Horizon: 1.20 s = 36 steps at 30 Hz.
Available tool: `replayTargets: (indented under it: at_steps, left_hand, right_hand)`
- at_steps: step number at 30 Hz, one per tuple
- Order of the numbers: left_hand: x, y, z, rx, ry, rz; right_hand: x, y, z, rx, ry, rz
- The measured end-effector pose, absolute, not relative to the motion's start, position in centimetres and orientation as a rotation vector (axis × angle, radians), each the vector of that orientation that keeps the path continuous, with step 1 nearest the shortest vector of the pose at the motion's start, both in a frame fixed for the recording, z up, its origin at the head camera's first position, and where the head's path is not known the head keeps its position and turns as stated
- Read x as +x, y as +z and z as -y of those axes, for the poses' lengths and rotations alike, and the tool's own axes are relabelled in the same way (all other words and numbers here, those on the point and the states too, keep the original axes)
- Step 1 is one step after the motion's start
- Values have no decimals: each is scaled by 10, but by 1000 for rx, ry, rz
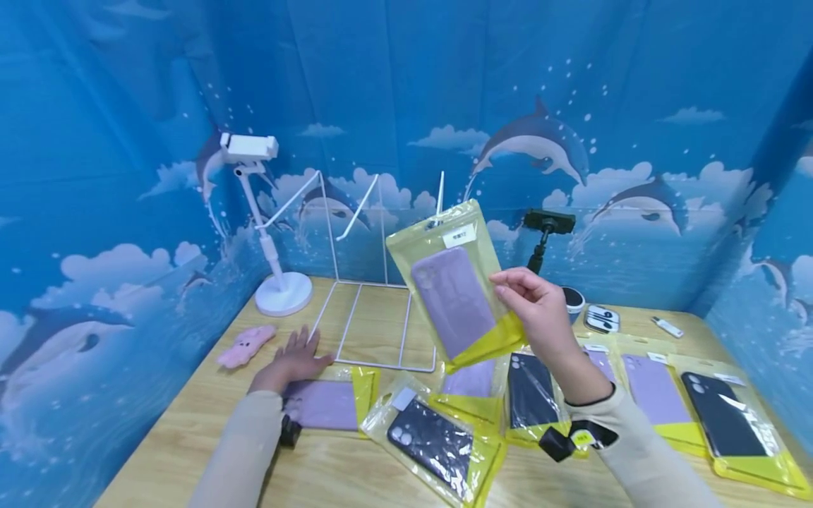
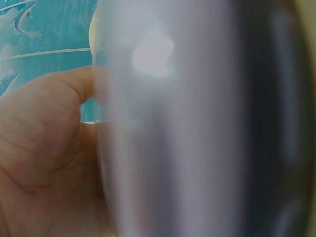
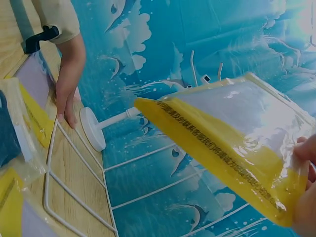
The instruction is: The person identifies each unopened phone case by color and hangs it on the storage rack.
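My right hand (image 1: 536,307) pinches the right edge of a clear-and-yellow bag with a purple phone case (image 1: 454,300) inside, held up and tilted. The bag's top hole overlaps the right hook of a white wire display rack (image 1: 381,233); whether the hook passes through, I cannot tell. With fingers spread, my left hand (image 1: 297,363) rests on the rack's left front base corner. Beside it lies another bagged purple case (image 1: 327,404). In the right wrist view the held bag's yellow bottom strip (image 3: 217,158) shows printed text. A blurred glossy surface (image 2: 173,123) fills most of the left wrist view.
Bagged black cases (image 1: 432,441) and purple cases (image 1: 657,391) lie along the front and right. A white phone stand (image 1: 284,293), pink plush item (image 1: 246,346), black phone holder (image 1: 549,222), boxed earphones (image 1: 601,319) and small white stick (image 1: 667,327) stand around. A dolphin curtain (image 1: 406,92) hangs behind.
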<state>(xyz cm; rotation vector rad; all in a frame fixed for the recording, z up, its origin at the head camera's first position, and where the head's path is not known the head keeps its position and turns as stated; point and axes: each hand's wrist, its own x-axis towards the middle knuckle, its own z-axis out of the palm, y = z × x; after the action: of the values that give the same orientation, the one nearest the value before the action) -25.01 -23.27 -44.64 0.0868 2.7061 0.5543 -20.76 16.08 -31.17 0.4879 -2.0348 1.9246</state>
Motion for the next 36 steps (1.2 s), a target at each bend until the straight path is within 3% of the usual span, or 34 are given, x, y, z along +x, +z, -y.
replayTargets:
  at_steps: [16, 28, 36]
  left_hand:
    - [-252, -450, 233, 84, 545, -2696]
    - [-249, -446, 234, 84, 546, -2703]
    - [-249, -447, 233, 91, 562, -2708]
  right_hand:
    - [-221, -322, -157, 227, 2067, 2038]
    - [-279, -324, -131, -25, 2122, 1967]
    - [-310, -330, -129, -55, 2111, 2017]
